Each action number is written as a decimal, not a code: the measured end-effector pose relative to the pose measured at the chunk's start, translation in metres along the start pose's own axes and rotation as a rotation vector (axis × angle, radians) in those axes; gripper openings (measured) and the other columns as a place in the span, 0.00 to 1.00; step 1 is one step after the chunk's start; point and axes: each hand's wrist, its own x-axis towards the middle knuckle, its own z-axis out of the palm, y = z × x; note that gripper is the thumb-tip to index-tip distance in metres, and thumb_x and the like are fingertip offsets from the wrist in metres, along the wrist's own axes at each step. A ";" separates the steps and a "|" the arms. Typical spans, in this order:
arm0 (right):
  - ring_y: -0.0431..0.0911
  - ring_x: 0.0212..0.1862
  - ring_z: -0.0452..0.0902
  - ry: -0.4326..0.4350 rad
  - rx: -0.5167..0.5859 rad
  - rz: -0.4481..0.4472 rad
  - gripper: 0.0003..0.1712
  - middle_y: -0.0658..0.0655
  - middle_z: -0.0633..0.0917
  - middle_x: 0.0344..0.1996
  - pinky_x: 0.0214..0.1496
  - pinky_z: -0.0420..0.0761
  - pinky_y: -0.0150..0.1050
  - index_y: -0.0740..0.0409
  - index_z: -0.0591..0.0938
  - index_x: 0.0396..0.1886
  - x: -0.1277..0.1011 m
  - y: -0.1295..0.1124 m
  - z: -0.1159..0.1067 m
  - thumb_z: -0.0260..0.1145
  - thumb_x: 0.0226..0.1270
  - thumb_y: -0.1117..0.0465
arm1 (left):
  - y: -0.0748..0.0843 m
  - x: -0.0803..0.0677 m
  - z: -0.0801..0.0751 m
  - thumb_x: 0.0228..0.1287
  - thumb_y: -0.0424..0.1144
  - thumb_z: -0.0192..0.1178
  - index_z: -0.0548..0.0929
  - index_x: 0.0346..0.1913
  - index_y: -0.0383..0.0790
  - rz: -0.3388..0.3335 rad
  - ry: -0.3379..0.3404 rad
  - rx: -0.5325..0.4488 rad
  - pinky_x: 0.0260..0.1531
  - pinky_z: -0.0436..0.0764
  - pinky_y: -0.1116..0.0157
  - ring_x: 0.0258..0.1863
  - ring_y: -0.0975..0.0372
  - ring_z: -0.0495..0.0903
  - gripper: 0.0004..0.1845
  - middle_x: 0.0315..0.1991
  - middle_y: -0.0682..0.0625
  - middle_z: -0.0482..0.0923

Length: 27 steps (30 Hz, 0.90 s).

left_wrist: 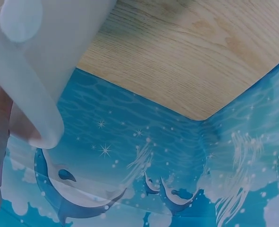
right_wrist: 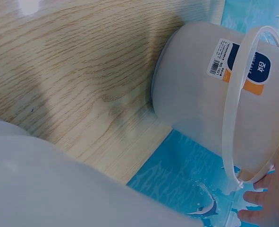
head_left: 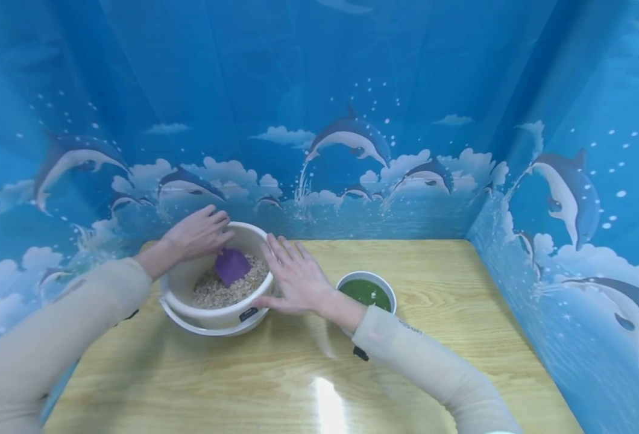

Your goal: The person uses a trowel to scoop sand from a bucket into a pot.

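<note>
A white bucket holding pale grain stands on the left part of the wooden table. A purple scoop lies in the grain. My left hand curls its fingers over the bucket's far left rim, just above the scoop's handle end; I cannot tell whether they touch the scoop. In the left wrist view the bucket wall fills the top left. My right hand presses straight fingers against the bucket's right side. The right wrist view shows the bucket with its label, its bail handle and my fingertips.
A small white bowl with green contents stands right of the bucket, by my right wrist. Blue dolphin-print sheets wall in the table at the back and on both sides. A glare spot lies on the near table.
</note>
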 end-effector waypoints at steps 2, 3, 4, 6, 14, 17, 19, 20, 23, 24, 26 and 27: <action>0.57 0.86 0.52 0.008 -0.004 -0.003 0.67 0.61 0.48 0.87 0.86 0.56 0.56 0.54 0.48 0.87 0.000 0.000 0.001 0.44 0.65 0.13 | 0.000 0.001 0.000 0.62 0.61 0.71 0.82 0.47 0.45 0.006 0.005 -0.008 0.49 0.77 0.57 0.47 0.54 0.78 0.25 0.47 0.44 0.84; 0.57 0.86 0.52 0.009 -0.004 -0.005 0.67 0.61 0.48 0.87 0.86 0.57 0.56 0.54 0.48 0.87 0.000 0.000 0.001 0.43 0.65 0.13 | 0.000 0.002 0.000 0.61 0.62 0.71 0.83 0.48 0.46 0.013 0.009 -0.015 0.49 0.77 0.57 0.47 0.54 0.78 0.25 0.47 0.44 0.84; 0.57 0.86 0.52 0.009 -0.004 -0.007 0.67 0.61 0.48 0.87 0.86 0.57 0.57 0.54 0.48 0.87 0.000 0.000 0.001 0.43 0.65 0.12 | 0.000 0.002 0.000 0.61 0.62 0.71 0.83 0.48 0.46 0.020 0.012 -0.021 0.50 0.77 0.56 0.48 0.54 0.78 0.25 0.47 0.44 0.84; 0.58 0.86 0.52 0.009 -0.003 -0.010 0.67 0.61 0.48 0.87 0.85 0.58 0.57 0.54 0.48 0.87 0.000 0.001 0.001 0.43 0.65 0.12 | 0.002 0.004 0.001 0.60 0.64 0.71 0.84 0.50 0.47 0.031 0.020 -0.027 0.51 0.77 0.56 0.49 0.54 0.78 0.27 0.48 0.45 0.85; 0.57 0.87 0.51 -0.001 0.007 -0.005 0.67 0.60 0.45 0.87 0.85 0.58 0.57 0.53 0.47 0.88 0.000 0.000 0.002 0.43 0.65 0.12 | 0.006 0.005 0.003 0.60 0.65 0.69 0.83 0.51 0.47 0.038 0.020 -0.024 0.52 0.78 0.57 0.50 0.54 0.79 0.28 0.49 0.46 0.85; 0.57 0.87 0.51 0.004 0.007 -0.003 0.67 0.60 0.45 0.88 0.85 0.59 0.57 0.53 0.47 0.88 -0.001 0.001 0.002 0.43 0.65 0.12 | 0.006 0.006 0.004 0.59 0.65 0.70 0.83 0.51 0.48 0.040 0.019 -0.028 0.52 0.77 0.57 0.49 0.55 0.78 0.28 0.47 0.46 0.85; 0.57 0.86 0.52 0.012 0.006 -0.004 0.67 0.60 0.46 0.87 0.85 0.60 0.58 0.53 0.47 0.88 0.000 0.001 0.003 0.42 0.65 0.12 | 0.006 0.005 0.005 0.59 0.66 0.70 0.84 0.50 0.48 0.043 0.019 -0.037 0.51 0.77 0.57 0.47 0.56 0.78 0.28 0.46 0.47 0.84; 0.58 0.86 0.52 0.013 0.004 -0.005 0.67 0.60 0.46 0.87 0.84 0.60 0.58 0.53 0.47 0.88 0.000 0.001 0.003 0.42 0.65 0.12 | 0.006 0.005 0.005 0.59 0.66 0.70 0.84 0.50 0.49 0.043 0.016 -0.042 0.51 0.77 0.57 0.47 0.56 0.78 0.27 0.45 0.47 0.85; 0.58 0.86 0.52 0.015 0.006 -0.006 0.67 0.60 0.46 0.87 0.85 0.60 0.58 0.53 0.46 0.88 0.000 0.001 0.003 0.41 0.65 0.12 | 0.007 0.005 0.007 0.58 0.66 0.70 0.85 0.50 0.49 0.051 0.005 -0.076 0.49 0.76 0.57 0.45 0.56 0.77 0.27 0.43 0.48 0.85; 0.58 0.86 0.52 0.015 0.007 -0.008 0.67 0.60 0.46 0.87 0.85 0.59 0.58 0.53 0.46 0.88 0.000 0.001 0.003 0.42 0.65 0.12 | 0.007 0.006 0.008 0.58 0.66 0.71 0.85 0.50 0.49 0.051 -0.002 -0.097 0.49 0.76 0.57 0.45 0.56 0.77 0.27 0.44 0.48 0.86; 0.58 0.86 0.53 0.014 0.009 -0.007 0.67 0.60 0.46 0.87 0.85 0.59 0.57 0.53 0.46 0.88 0.000 0.002 0.003 0.42 0.65 0.12 | 0.008 0.006 0.009 0.58 0.65 0.71 0.85 0.49 0.49 0.051 -0.013 -0.144 0.49 0.75 0.57 0.46 0.56 0.78 0.26 0.44 0.48 0.87; 0.58 0.86 0.53 0.018 0.012 -0.007 0.67 0.61 0.47 0.87 0.85 0.58 0.57 0.53 0.47 0.87 0.000 0.002 0.003 0.43 0.65 0.12 | 0.008 0.005 0.010 0.57 0.65 0.72 0.85 0.49 0.50 0.050 -0.018 -0.169 0.48 0.75 0.57 0.45 0.57 0.78 0.26 0.44 0.49 0.87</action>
